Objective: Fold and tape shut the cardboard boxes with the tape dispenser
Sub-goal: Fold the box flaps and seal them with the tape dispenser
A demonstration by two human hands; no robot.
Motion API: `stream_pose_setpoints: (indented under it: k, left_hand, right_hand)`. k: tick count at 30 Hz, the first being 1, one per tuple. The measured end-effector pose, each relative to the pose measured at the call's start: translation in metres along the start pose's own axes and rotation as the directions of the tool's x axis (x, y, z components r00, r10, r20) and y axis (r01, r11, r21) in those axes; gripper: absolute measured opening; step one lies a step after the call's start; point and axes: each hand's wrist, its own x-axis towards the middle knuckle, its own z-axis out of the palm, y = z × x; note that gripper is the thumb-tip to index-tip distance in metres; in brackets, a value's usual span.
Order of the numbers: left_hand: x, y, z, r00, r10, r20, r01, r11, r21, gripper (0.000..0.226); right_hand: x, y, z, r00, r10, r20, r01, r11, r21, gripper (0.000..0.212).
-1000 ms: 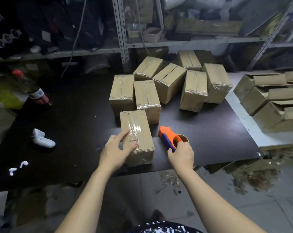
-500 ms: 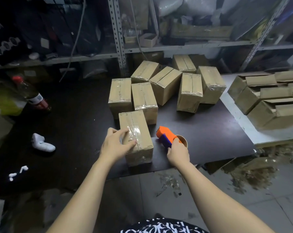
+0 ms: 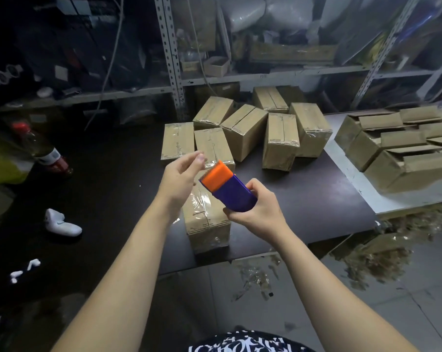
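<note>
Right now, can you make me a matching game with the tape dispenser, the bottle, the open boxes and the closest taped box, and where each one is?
Things
1. tape dispenser
2. bottle
3. open boxes
4. closest taped box

Places
A. on the white table at the right
B. at the front edge of the dark table
C. held in the right hand
D. far left, by the yellow bag

Pairs: 1-C, 2-D, 3-A, 4-B
</note>
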Motion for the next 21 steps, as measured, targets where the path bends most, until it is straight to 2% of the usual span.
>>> stream_pose_setpoints:
  k: [3, 7, 11, 16, 18, 21]
  left_hand:
    - [-0.004, 0.016, -0.011, 0.991, -0.022, 0.135, 0.034, 0.995, -0.091, 0.037]
    - [-0.007, 0.021, -0.022, 0.974, -0.048, 0.223, 0.052, 0.999, -0.013, 0.034]
    - [-0.006, 0.019, -0.024, 0.965, -0.139, 0.221, 0.155, 0.986, -0.057, 0.031]
    - [-0.007, 0.016, -0.026, 0.955, -0.211, 0.21, 0.228, 0.972, -0.061, 0.013]
    - [-0.008, 0.016, -0.027, 0.964, -0.198, 0.176, 0.202, 0.979, -0.006, 0.01]
    - [-0.007, 0.015, -0.031, 0.99, -0.095, 0.104, 0.095, 0.995, 0.002, 0.015]
  right_hand:
    - [-0.004, -0.003, -0.003, 0.995, -0.095, 0.043, 0.094, 0.995, 0.031, 0.047]
    - [-0.005, -0.004, 0.001, 0.987, -0.152, 0.054, 0.15, 0.988, 0.045, 0.049]
    - [-0.007, -0.007, 0.002, 0.98, -0.189, 0.063, 0.188, 0.982, 0.026, 0.054]
    - [-0.007, -0.005, 0.003, 0.971, -0.221, 0.094, 0.224, 0.975, -0.013, 0.055]
    - [-0.008, -0.005, 0.005, 0.965, -0.241, 0.101, 0.244, 0.969, -0.025, 0.054]
    - [-0.006, -0.01, 0.006, 0.966, -0.248, 0.079, 0.25, 0.968, -0.021, 0.055]
